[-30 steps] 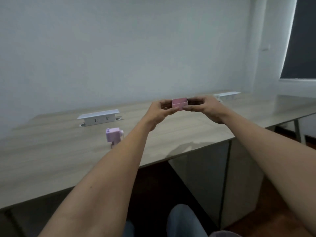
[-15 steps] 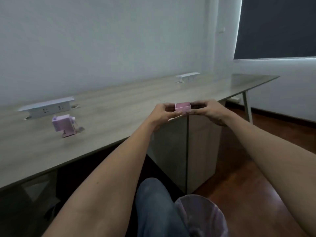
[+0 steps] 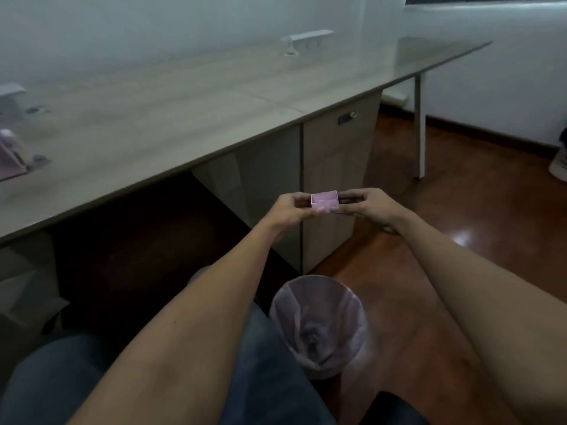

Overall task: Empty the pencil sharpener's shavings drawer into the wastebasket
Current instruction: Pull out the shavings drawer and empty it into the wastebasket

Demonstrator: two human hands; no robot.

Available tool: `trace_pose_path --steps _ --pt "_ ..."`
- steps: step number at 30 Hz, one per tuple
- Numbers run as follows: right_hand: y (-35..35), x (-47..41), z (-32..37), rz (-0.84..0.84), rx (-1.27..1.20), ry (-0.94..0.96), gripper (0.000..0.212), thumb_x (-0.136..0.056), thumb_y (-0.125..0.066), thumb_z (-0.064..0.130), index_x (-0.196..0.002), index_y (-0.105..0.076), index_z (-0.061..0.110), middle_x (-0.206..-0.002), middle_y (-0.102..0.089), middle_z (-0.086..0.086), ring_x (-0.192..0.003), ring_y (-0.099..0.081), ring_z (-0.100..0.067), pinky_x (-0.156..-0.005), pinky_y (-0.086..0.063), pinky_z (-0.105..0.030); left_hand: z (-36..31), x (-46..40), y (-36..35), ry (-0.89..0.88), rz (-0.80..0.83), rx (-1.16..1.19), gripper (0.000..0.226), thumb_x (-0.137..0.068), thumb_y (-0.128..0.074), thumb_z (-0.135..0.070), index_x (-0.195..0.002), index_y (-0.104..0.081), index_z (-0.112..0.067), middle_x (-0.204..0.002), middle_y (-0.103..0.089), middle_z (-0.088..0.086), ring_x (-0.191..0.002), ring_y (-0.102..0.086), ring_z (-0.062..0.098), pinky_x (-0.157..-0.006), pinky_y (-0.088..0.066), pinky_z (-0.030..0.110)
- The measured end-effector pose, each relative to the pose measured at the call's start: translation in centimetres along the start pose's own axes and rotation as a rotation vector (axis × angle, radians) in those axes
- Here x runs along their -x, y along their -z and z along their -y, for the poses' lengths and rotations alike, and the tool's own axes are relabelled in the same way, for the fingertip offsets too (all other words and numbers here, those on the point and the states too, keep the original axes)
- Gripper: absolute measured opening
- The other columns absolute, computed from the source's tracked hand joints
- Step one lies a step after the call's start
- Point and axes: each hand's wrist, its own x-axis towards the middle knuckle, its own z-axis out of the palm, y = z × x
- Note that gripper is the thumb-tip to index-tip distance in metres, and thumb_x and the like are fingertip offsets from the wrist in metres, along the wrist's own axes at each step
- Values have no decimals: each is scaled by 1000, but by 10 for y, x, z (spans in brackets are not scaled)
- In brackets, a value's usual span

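A small pink shavings drawer (image 3: 325, 201) is held upright, its open side up, between both hands at arm's length. My left hand (image 3: 288, 210) pinches its left end and my right hand (image 3: 365, 208) pinches its right end. The drawer is off the desk, in front of the cabinet. The wastebasket (image 3: 319, 325), lined with a pale translucent bag, stands on the floor below and nearer to me, between my forearms. The pink pencil sharpener (image 3: 10, 156) sits blurred on the desk at the far left edge of the view.
A long wooden desk (image 3: 184, 111) runs from left to upper right, with a cabinet (image 3: 334, 185) under it. White socket boxes (image 3: 306, 36) sit on the desktop. My knees in jeans (image 3: 76, 378) are at the bottom. Brown wooden floor (image 3: 460, 210) lies to the right.
My view has swung right and down, and both hands have carried the drawer off the desk towards the floor side. The wastebasket has come fully into view below the hands.
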Motion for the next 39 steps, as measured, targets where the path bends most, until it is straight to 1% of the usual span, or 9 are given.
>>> trace_pose_path --steps 7,12,18,21,23,25,27,32,39 --pt "-25 0 -80 -11 -79 -156 50 -77 -82 4 -124 -66 0 -104 -76 -3 -93 -73 -2 -87 -55 -15 81 -3 -25 156 19 83 51 -81 -81 -14 -127 -65 0 -121 -72 13 -114 -67 19 -93 -53 19" --pt "-40 8 -122 22 -127 -300 33 -81 -79 1 -112 -70 8 -93 -75 0 -81 -73 -3 -80 -57 -13 120 4 -41 336 72 120 48 -84 -77 -9 -128 -62 5 -120 -70 19 -102 -67 20 -84 -55 18" --pt "-56 9 -164 113 -151 -576 45 -80 -81 6 -118 -66 -12 -109 -74 -21 -88 -74 -18 -79 -60 -19 155 10 -58 617 118 45 41 -88 -72 -2 -124 -59 12 -116 -65 21 -102 -66 25 -81 -58 23" --pt "-61 11 -175 150 -235 -701 33 -84 -77 6 -110 -67 -12 -91 -78 -17 -77 -77 -14 -79 -61 -21 164 16 -65 711 129 65 44 -89 -72 -7 -125 -58 14 -120 -64 19 -97 -69 24 -78 -61 25" --pt "-64 11 -180 170 -278 -766 44 -85 -77 13 -120 -64 -10 -105 -77 -19 -95 -76 -20 -90 -59 -26 163 17 -68 757 132 87 35 -92 -69 -12 -116 -62 13 -109 -65 18 -84 -69 20 -64 -60 18" --pt "-66 11 -183 187 -297 -818 56 -84 -78 24 -130 -59 -4 -124 -71 -19 -114 -70 -25 -102 -53 -31 162 16 -70 806 125 100 25 -94 -66 -17 -92 -67 8 -102 -66 21 -81 -69 22 -68 -61 22" --pt "-67 10 -183 163 -354 -854 58 -84 -77 28 -130 -57 -1 -124 -68 -17 -118 -67 -28 -101 -53 -32 160 14 -72 842 118 123 30 -96 -64 -22 -91 -65 7 -101 -67 23 -86 -70 27 -75 -62 29" --pt "-68 3 -172 90 -376 -967 72 -77 -83 40 -125 -53 -5 -110 -72 -23 -89 -77 -25 -75 -64 -33 152 8 -70 869 74 166 45 -95 -63 -35 -118 -61 4 -111 -67 26 -92 -70 34 -68 -63 35" --pt "-64 -12 -159 94 -321 -1056 68 -76 -81 49 -105 -65 -10 -86 -78 -23 -68 -78 -24 -66 -64 -32 146 -1 -64 873 -35 107 57 -88 -70 -44 -104 -62 10 -83 -69 25 -65 -71 30 -55 -62 32"
